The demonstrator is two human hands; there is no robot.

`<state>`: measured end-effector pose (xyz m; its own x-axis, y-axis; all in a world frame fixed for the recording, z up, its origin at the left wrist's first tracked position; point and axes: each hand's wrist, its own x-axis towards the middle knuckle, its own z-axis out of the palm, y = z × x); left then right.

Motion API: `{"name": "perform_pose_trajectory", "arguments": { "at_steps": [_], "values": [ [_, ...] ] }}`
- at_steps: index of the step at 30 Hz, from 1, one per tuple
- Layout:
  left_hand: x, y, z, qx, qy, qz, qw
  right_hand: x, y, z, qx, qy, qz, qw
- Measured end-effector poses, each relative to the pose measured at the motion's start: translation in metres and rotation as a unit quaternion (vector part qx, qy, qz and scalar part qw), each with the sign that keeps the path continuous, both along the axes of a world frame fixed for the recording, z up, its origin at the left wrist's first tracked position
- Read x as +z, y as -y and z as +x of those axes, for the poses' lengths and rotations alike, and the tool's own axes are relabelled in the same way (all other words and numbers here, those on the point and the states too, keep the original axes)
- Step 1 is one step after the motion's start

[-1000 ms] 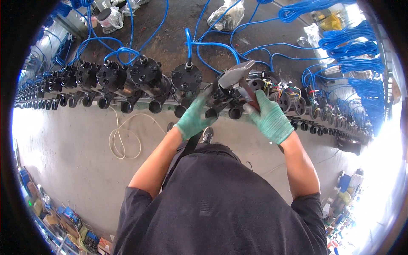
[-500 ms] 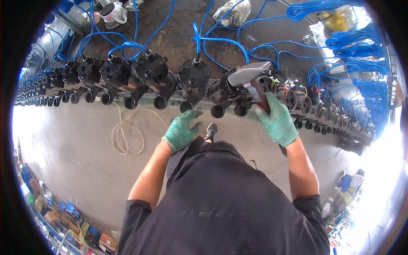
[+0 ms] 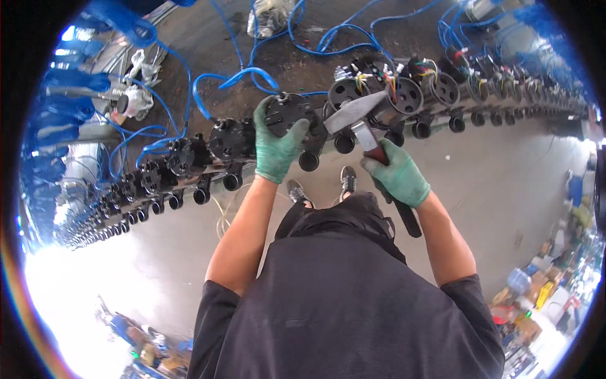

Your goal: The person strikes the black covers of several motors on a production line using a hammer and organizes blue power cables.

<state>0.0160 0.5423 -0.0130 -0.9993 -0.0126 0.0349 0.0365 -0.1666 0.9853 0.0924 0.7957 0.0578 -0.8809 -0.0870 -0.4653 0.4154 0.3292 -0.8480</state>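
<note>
Plainly, both hands are busy at the near edge of the counter (image 3: 315,69), where a long row of black cylinders stands. The left hand (image 3: 278,148), in a green glove, has its grip closed around the round black cap (image 3: 289,112) of one cylinder, with the fingers along the cap's left side and the thumb over its right part. A blue cable (image 3: 196,93) loops over the counter just behind that cap.

The right hand (image 3: 399,174), gloved in green too, grips a hammer (image 3: 355,114) by its handle. The hammer's metal head is raised over the counter's near edge, to the right of the capped cylinder and in front of an open round housing (image 3: 346,95); whether head and housing touch, I cannot tell. The handle's black end slants down past the hand, above the floor (image 3: 480,183).

Toward the counter's left end more capped cylinders (image 3: 230,140) follow; toward its right end stand open housings with coloured wires (image 3: 390,82) showing. Short black tubes (image 3: 309,161) jut out below the row. Farther back on the counter lies a clear plastic bag (image 3: 270,18). Below the near edge, two dark shoes (image 3: 348,180) show on the floor.
</note>
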Motion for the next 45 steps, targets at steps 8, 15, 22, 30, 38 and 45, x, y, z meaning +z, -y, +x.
{"name": "perform_pose_trajectory", "arguments": {
  "at_steps": [8, 15, 22, 30, 38, 45],
  "values": [
    [-0.036, 0.005, -0.005, 0.019, -0.046, 0.03, 0.998, -0.028, -0.011, -0.006, -0.008, -0.053, -0.034, 0.998],
    [-0.036, 0.003, -0.007, 0.044, -0.075, -0.036, 0.996, -0.037, -0.008, -0.01, 0.061, -0.048, -0.017, 0.997],
    [-0.033, 0.004, -0.005, 0.03, -0.068, -0.048, 0.996, -0.04, -0.011, -0.002, 0.014, -0.022, -0.051, 0.998],
    [-0.028, 0.001, -0.005, 0.045, -0.057, -0.045, 0.996, -0.046, -0.013, 0.002, -0.017, 0.018, -0.08, 0.996],
    [-0.031, 0.01, -0.009, 0.02, -0.085, -0.069, 0.994, -0.051, -0.017, -0.002, 0.017, -0.053, -0.051, 0.997],
    [-0.031, 0.011, -0.009, 0.014, -0.078, -0.056, 0.995, -0.04, -0.009, -0.003, 0.05, -0.031, -0.041, 0.997]
  ]
}}
